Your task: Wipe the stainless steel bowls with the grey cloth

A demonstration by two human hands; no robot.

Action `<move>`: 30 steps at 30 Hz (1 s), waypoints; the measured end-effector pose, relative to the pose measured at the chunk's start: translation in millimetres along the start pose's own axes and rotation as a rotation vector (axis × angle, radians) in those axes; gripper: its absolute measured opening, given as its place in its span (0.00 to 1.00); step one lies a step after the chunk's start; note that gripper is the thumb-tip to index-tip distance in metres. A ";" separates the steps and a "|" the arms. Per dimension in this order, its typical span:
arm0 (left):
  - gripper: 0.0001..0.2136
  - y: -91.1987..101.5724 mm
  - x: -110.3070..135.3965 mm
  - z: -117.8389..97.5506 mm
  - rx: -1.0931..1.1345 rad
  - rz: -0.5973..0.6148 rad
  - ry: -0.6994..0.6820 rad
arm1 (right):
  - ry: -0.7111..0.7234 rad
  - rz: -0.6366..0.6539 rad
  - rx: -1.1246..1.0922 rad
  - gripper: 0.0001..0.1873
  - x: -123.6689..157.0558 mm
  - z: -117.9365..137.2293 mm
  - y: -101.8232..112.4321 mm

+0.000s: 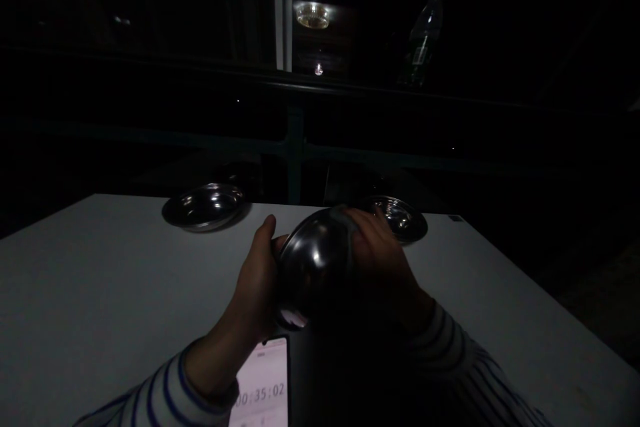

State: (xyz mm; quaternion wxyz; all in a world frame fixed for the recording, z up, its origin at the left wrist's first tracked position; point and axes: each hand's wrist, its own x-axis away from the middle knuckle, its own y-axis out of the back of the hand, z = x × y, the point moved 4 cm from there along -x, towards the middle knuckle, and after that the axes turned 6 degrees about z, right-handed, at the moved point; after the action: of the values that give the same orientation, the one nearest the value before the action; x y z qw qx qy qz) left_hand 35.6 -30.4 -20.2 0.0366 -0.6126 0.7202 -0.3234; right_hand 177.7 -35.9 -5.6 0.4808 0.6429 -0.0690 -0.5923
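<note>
A shiny stainless steel bowl (315,257) is tilted on its side above the white table, its rounded outside toward me. My left hand (257,280) grips its left edge, thumb pointing up. On the bowl's upper right side lies my right hand (383,253), fingers curled over a thin greyish piece that looks like a cloth (346,223). Most of that piece is hidden under the fingers, and deep shadow covers the palm. Below the bowl, a phone (263,383) lies with its lit screen showing a running timer, partly covered by my left wrist.
One shallow metal bowl (204,207) sits at the table's back left. Another metal bowl (395,217) stands at the back right, partly behind my right hand. The white table (125,280) ends at a dark railing. Beyond it stands a clear plastic bottle (425,37).
</note>
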 end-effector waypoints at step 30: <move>0.23 -1.1 -4.6 6.9 0.105 0.050 0.063 | 0.362 0.142 0.064 0.19 6.5 48.9 -24.1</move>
State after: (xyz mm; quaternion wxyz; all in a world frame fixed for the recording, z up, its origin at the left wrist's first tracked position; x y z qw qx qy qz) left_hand 40.8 -29.1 -26.6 0.0540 -0.5812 0.7180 -0.3791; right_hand 127.5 -53.8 -19.0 0.5052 0.7474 -0.0453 -0.4291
